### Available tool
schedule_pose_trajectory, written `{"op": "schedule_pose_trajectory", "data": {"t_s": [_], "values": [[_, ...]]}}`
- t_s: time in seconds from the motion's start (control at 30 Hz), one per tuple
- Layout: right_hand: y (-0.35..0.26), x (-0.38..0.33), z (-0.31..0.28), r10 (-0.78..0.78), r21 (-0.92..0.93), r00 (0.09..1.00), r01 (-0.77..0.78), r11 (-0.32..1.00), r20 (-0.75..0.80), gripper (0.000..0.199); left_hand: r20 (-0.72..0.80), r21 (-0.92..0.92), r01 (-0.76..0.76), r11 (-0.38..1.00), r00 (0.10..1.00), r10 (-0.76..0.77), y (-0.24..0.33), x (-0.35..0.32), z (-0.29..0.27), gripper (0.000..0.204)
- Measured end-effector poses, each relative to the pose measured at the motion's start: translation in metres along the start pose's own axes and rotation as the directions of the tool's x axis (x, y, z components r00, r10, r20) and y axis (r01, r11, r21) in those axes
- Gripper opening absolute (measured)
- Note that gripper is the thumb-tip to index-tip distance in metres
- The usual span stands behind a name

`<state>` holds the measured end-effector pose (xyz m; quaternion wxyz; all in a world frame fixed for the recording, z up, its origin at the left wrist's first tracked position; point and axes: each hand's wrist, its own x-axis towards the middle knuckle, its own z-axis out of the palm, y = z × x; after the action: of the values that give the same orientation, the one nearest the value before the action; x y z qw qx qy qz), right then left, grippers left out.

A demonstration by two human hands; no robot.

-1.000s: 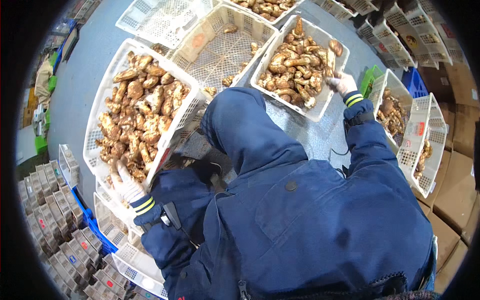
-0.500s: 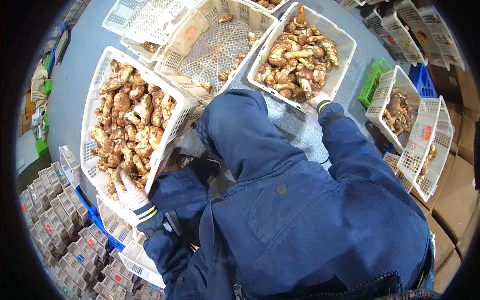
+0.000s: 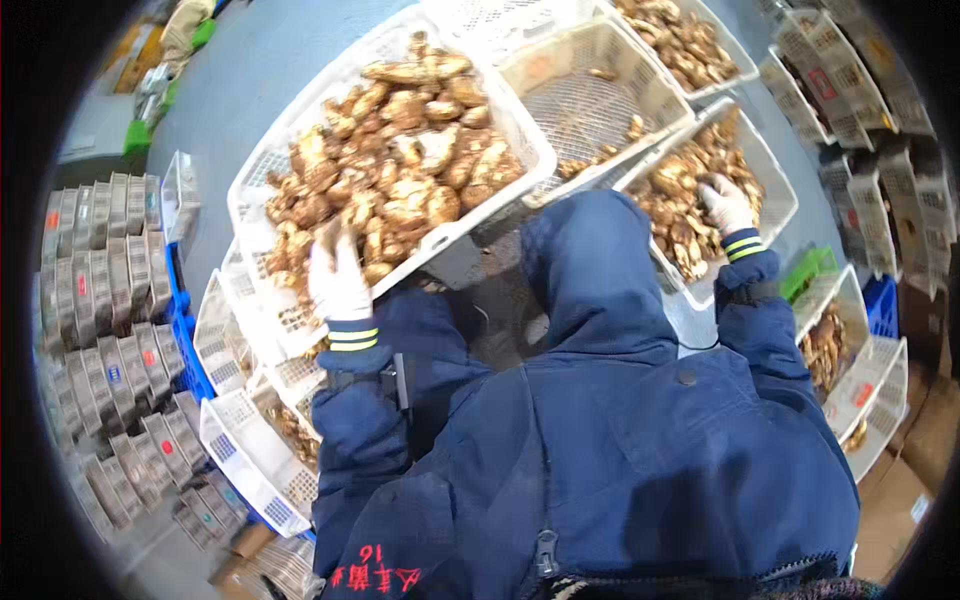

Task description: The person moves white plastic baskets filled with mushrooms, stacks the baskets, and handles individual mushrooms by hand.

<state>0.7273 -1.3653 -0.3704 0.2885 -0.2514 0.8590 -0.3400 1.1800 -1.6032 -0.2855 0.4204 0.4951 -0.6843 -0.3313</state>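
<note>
A white plastic crate (image 3: 540,150) heaped with thick-stemmed brown and cream mushrooms (image 3: 400,190) lies tilted on the left. At its near left corner my left hand (image 3: 340,282), in a white glove, rests on the mushrooms with fingers stretched forward and slightly blurred. On the right, a second white crate (image 3: 778,205) holds similar mushrooms (image 3: 680,190). My right hand (image 3: 728,205), gloved too, reaches into it, its dirty fingertips curled on a mushroom that they mostly hide. Both sleeves are dark blue with yellow-striped cuffs.
Between and behind these crates sits a shallower crate (image 3: 650,85) with a few mushrooms. Another filled crate (image 3: 745,65) stands at the far right. Stacked grey crates (image 3: 100,290) line the left; more crates (image 3: 850,340) and cardboard boxes (image 3: 890,510) stand at right.
The whole view has shifted, so the crates appear further right. My right hand has gone from the right crate's near edge onto its mushrooms. My left hand stays at the left crate's near corner.
</note>
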Motion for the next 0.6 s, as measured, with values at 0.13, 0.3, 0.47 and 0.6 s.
{"op": "schedule_pose_trajectory", "data": {"t_s": [0.13, 0.3, 0.47, 0.6], "values": [[-0.167, -0.037, 0.032, -0.619, -0.173, 0.785, 0.614, 0.770, 0.033, 0.027, 0.000, 0.118, 0.056, 0.991, 0.998, -0.056, -0.001, -0.007, -0.022, 0.031], [-0.282, -0.060, 0.110, -0.896, -0.199, 0.415, 0.902, 0.382, 0.161, 0.033, -0.053, 0.045, -0.038, 0.998, 0.998, 0.040, -0.031, -0.021, -0.044, 0.030], [-0.346, -0.041, 0.162, -0.867, -0.141, 0.413, 0.911, 0.388, 0.281, 0.041, -0.066, 0.062, -0.116, 0.991, 0.991, 0.120, -0.030, -0.024, -0.046, 0.027], [-0.390, -0.023, 0.228, -0.634, -0.278, 0.610, 0.788, 0.550, 0.476, 0.047, -0.099, 0.005, -0.099, 0.995, 0.990, 0.099, -0.044, -0.030, -0.052, 0.021]]}}
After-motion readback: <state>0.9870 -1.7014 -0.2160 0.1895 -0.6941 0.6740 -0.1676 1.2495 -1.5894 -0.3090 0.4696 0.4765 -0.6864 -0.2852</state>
